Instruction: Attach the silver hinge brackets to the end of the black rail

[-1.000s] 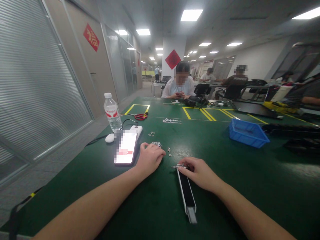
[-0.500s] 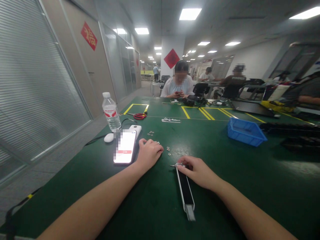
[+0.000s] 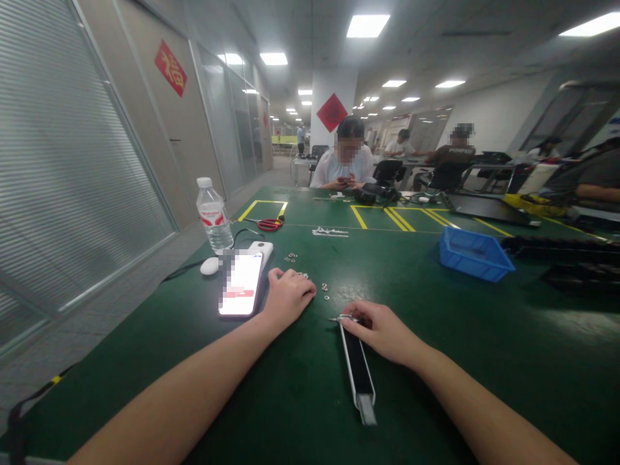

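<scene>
My left hand [image 3: 288, 298] lies knuckles up on the green table, fingers curled down over a small pile of metal nuts [image 3: 323, 288] just right of a lit phone [image 3: 241, 283]; what its fingertips hold is hidden. My right hand [image 3: 379, 329] is closed on the far end of a long black and white rail [image 3: 358, 371] that lies pointing toward me. A small metal screw [image 3: 341, 318] sticks out at the rail's far end by my fingertips.
A water bottle [image 3: 214, 215], a white mouse [image 3: 210, 265] and red scissors [image 3: 269, 225] sit at the left. A blue bin [image 3: 473, 254] stands to the right. A person [image 3: 347, 165] sits across the table; others work at desks behind.
My left hand slid slightly back and curled over the nuts. My right hand and the rail stay put. The view drifted a little.
</scene>
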Available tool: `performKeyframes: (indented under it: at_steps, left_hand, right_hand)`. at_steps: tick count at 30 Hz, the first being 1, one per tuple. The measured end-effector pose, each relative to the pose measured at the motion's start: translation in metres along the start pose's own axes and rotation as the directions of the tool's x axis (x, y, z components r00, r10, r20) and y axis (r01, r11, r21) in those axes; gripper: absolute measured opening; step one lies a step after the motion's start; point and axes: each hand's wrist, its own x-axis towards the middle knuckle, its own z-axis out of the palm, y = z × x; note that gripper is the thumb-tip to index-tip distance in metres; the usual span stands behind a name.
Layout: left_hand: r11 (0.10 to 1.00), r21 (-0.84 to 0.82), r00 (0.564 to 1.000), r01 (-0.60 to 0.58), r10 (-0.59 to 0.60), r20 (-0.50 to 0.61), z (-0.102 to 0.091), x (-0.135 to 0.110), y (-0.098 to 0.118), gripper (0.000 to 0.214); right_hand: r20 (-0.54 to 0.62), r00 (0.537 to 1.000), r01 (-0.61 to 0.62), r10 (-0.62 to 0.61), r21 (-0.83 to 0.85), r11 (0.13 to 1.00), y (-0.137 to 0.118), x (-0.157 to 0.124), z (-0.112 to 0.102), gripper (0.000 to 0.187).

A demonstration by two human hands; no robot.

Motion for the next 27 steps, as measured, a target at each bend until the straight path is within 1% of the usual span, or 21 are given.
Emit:
performKeyframes:
  at_steps: [9,13,18,22,27]
  left_hand:
    - [0.999,-0.045,1.0,0.009,-0.009,0.004,-0.002,-0.005,0.001,0.011]
    - [0.996,-0.087,1.0,0.019,-0.02,-0.009,-0.002,-0.007,0.0,0.012]
    - [0.991,-0.133,0.999,0.032,-0.034,-0.016,-0.004,-0.009,0.001,0.01]
    - [0.987,-0.159,1.0,0.009,-0.011,-0.014,-0.006,-0.011,0.003,0.007]
    - [0.984,-0.173,0.999,-0.051,0.052,0.006,-0.008,-0.012,0.008,0.009]
  right_hand:
    - [-0.013,1.0,0.014,-0.014,-0.024,1.0,0.001,0.0,0.0,0.023]
    - [-0.035,0.999,0.03,-0.032,-0.059,0.998,0.002,0.0,0.0,0.022]
    - [-0.04,0.999,0.032,-0.035,-0.059,0.998,0.003,0.0,0.0,0.022]
    - [-0.032,0.999,0.031,-0.033,-0.058,0.998,0.003,-0.001,-0.001,0.022]
    - [-0.018,0.999,0.032,-0.033,-0.041,0.999,0.001,-0.001,-0.003,0.021]
